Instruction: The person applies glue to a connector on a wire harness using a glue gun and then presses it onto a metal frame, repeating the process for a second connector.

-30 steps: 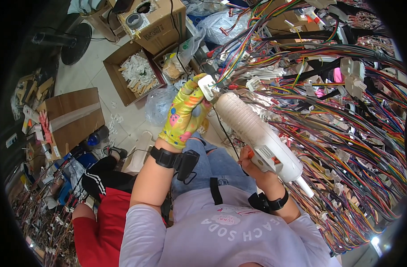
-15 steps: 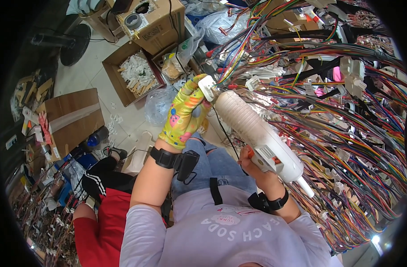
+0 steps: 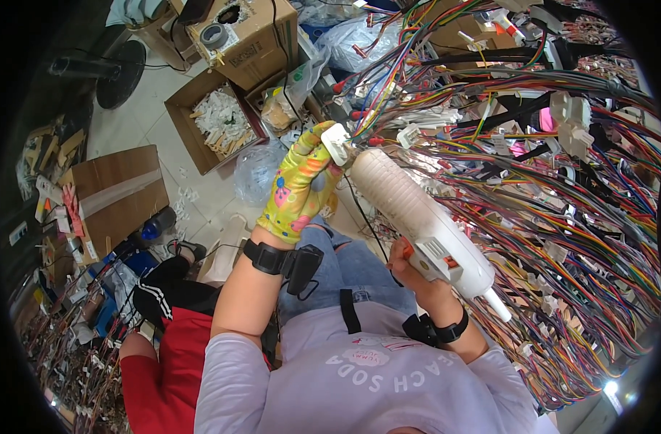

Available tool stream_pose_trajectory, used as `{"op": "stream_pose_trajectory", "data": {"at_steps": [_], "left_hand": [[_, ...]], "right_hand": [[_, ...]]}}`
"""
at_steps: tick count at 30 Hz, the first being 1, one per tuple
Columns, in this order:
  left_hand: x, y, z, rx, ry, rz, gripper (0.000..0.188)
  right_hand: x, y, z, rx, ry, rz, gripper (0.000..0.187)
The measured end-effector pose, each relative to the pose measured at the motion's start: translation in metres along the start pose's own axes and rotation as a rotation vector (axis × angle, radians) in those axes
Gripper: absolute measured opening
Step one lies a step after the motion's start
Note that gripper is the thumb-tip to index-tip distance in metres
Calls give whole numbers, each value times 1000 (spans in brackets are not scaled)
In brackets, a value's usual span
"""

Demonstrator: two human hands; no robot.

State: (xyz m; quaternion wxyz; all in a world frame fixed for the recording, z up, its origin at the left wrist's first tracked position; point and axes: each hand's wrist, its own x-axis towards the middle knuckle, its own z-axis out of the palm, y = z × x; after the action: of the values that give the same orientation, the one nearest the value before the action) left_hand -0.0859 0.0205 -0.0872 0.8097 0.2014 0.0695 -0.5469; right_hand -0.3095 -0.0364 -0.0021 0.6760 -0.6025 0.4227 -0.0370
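My left hand [image 3: 299, 189], in a yellow glove with a colourful pattern, pinches a white plastic connector [image 3: 336, 143]. Thin coloured wires run from that connector toward the bundles on the right. My bare right hand [image 3: 419, 273] is wrapped round the handle of a white hot glue gun [image 3: 431, 223], partly hidden under its body. The gun's ribbed, stained front end points up and left, close beside the connector. Out of its back end sticks a white glue stick [image 3: 498, 305]. A second white connector [image 3: 408, 135] hangs among the wires just right of the first.
Bundles of coloured wires [image 3: 562, 239] fill the right side. Beyond my left hand stands an open carton [image 3: 189, 119] of white pieces, with a box [image 3: 254, 54] bearing a grey tape roll [image 3: 214, 35] behind it. A person in a red sleeve [image 3: 175, 369] sits at my left, near a brown carton [image 3: 120, 192].
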Motion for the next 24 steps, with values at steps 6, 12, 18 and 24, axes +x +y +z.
{"op": "stream_pose_trajectory", "data": {"at_steps": [6,12,18,24], "left_hand": [[-2,1,1,24,20,-1,36],[-2,1,5,-10,14,-11,36],[0,0,3,-6,16,-7,38],[1,-2,-5,-46,25,-5,39]], "right_hand": [[1,-15,3,51,-24,-23,10],[-3,-17,5,77,13,14,11],[-7,-20,7,108,58,3,13],[-10,-19,6,75,62,9,15]]}}
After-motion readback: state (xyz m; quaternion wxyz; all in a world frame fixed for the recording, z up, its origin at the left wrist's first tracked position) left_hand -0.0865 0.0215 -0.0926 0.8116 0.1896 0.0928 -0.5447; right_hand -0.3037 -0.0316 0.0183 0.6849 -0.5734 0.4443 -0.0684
